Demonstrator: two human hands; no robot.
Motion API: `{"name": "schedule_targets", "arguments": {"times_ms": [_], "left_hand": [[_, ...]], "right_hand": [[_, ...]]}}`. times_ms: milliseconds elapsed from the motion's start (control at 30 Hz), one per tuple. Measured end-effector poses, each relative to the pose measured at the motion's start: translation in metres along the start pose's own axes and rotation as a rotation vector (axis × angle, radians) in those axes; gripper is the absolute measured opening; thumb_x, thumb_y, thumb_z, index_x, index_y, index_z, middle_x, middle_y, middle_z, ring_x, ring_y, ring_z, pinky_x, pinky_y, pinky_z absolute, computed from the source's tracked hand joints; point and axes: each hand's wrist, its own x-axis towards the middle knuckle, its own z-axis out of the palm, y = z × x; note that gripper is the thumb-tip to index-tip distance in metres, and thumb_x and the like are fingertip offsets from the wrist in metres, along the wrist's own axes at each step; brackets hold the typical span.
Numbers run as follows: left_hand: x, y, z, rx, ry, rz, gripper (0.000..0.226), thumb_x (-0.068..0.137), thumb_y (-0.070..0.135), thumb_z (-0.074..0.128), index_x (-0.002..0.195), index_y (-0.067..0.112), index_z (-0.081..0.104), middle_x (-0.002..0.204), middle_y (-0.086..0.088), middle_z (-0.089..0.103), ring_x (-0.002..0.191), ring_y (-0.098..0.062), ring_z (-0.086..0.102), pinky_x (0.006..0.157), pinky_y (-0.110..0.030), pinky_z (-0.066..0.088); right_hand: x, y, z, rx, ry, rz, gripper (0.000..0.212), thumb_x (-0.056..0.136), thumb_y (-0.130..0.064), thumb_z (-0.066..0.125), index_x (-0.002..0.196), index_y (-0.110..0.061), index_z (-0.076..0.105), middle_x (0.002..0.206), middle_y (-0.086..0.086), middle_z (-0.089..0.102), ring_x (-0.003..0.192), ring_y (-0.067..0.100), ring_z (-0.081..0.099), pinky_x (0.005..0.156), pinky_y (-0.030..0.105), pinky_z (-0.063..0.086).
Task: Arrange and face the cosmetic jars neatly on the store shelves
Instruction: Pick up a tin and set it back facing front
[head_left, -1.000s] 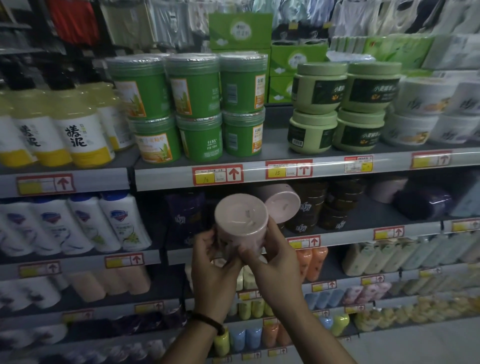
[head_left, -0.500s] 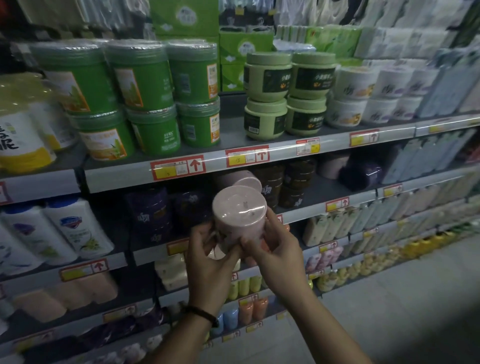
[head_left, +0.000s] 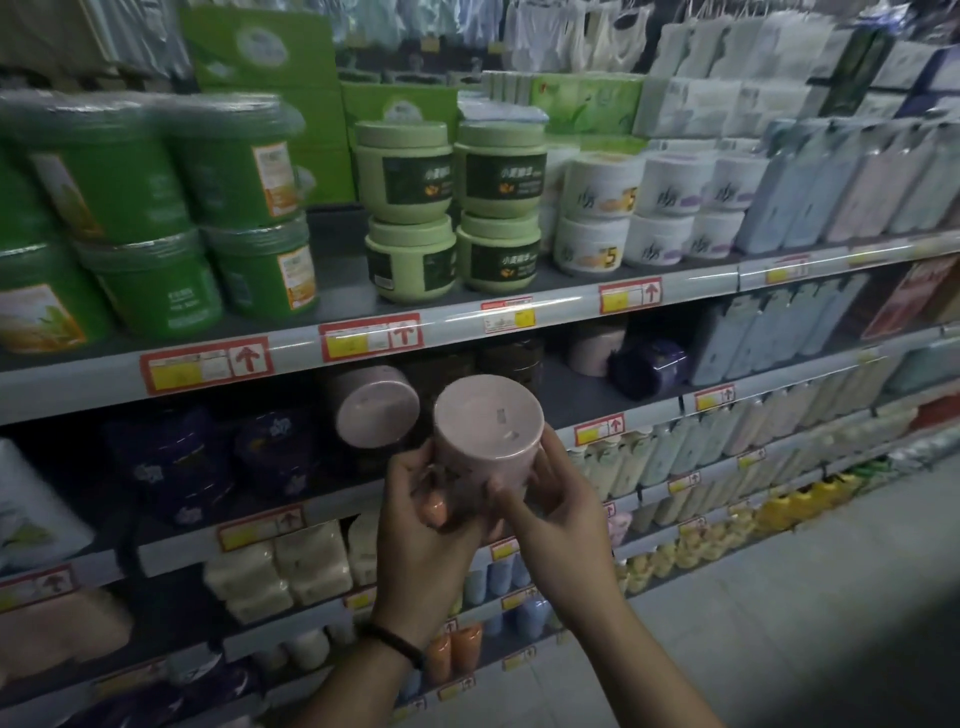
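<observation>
Pink jar (head_left: 488, 434): one, held tilted in front of the second shelf (head_left: 576, 400), flat round end turned up and outward.
Left hand (head_left: 415, 530): fingers (head_left: 434, 506) curled round the jar's lower left side; black band (head_left: 395, 644) at the wrist.
Right hand (head_left: 561, 514): fingers wrapped round the jar's right side, thumb across its front.
Second pink jar (head_left: 376, 410): lay on its side on that shelf, just left of the held one.
Upper shelf (head_left: 561, 306): carried bright green tubs (head_left: 228, 166), pale green jars (head_left: 405, 171) and white jars (head_left: 597, 192), stacked two high.
Purple jar (head_left: 649, 366): lay tipped over, further right on the second shelf.
</observation>
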Motion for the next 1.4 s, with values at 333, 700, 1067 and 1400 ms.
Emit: {"name": "schedule_targets", "arguments": {"times_ms": [333, 700, 1067, 1400], "left_hand": [[0.006, -0.019, 0.117, -0.018, 0.065, -0.013, 0.069, 0.077, 0.011, 0.093, 0.132, 0.032, 0.057, 0.132, 0.015, 0.069, 0.124, -0.010, 0.067, 0.089, -0.025, 0.060], [0.012, -0.026, 0.189, -0.009, 0.066, -0.034, 0.073, 0.077, 0.003, 0.089, 0.137, 0.025, 0.053, 0.127, 0.025, 0.068, 0.120, 0.003, 0.065, 0.086, -0.015, 0.057], [0.049, -0.046, 0.209, 0.040, 0.050, -0.046, 0.076, 0.073, 0.022, 0.094, 0.137, 0.033, 0.053, 0.133, 0.020, 0.065, 0.124, -0.006, 0.065, 0.091, -0.023, 0.059], [0.088, -0.077, 0.213, -0.009, -0.028, -0.102, 0.082, 0.076, 0.008, 0.094, 0.140, 0.037, 0.051, 0.138, 0.019, 0.064, 0.129, -0.005, 0.062, 0.094, -0.026, 0.059]], "right_hand": [[0.041, 0.014, -0.110, -0.068, -0.023, -0.023, 0.076, 0.096, -0.013, 0.076, 0.159, -0.045, 0.046, 0.150, -0.017, 0.064, 0.142, 0.008, 0.058, 0.113, 0.050, 0.054], [0.073, 0.033, -0.175, -0.079, -0.047, -0.009, 0.079, 0.092, -0.022, 0.077, 0.160, -0.046, 0.045, 0.149, -0.016, 0.065, 0.142, 0.008, 0.058, 0.113, 0.050, 0.054], [0.112, 0.046, -0.186, -0.104, 0.004, 0.001, 0.080, 0.089, -0.022, 0.076, 0.160, -0.044, 0.046, 0.147, -0.015, 0.067, 0.140, 0.009, 0.060, 0.113, 0.051, 0.054], [0.143, 0.067, -0.182, -0.103, 0.031, 0.018, 0.077, 0.093, -0.011, 0.072, 0.161, -0.036, 0.047, 0.149, -0.011, 0.066, 0.142, 0.014, 0.060, 0.113, 0.054, 0.054]]}}
